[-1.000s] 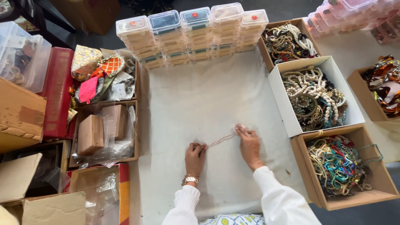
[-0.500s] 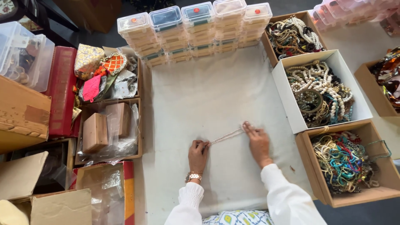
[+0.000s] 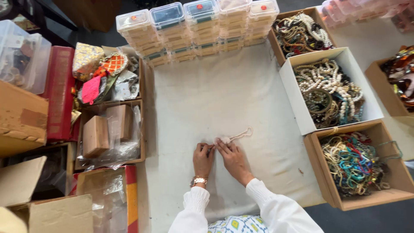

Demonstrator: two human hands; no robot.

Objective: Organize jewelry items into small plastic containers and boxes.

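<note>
Cloth: off-white sheet (image 3: 215, 95) covering the work surface, creased, bare except at its near middle.
Cord: pale beaded string (image 3: 235, 137) lying on the cloth, bunched into a small clump at the fingertips, with a thin loop trailing up and to the right.
Left hand (image 3: 203, 157): palm down on the cloth, fingers drawn together, tips pinching the left edge of the clump; a gold watch (image 3: 199, 181) sits on the wrist.
Right hand (image 3: 233, 157): palm down just beside the left, fingers drawn together, tips pinching the right side of the clump.
Sleeves: white, both forearms entering from the lower edge.
Clear boxes (image 3: 198, 26): stacked lidded plastic cases in a row along the far edge of the cloth.
White box (image 3: 293, 90): right of the cloth, filled with pearl and bead strands.
Far brown box (image 3: 274, 41): behind the white box, holding dark and cream necklaces.
Near brown box (image 3: 319, 181): right of the hands, holding multicoloured bead strings.
Left side: cardboard cartons (image 3: 97, 138) with wooden blocks in plastic wrap, a red case (image 3: 58, 92), and bright fabric pieces (image 3: 101, 71).
</note>
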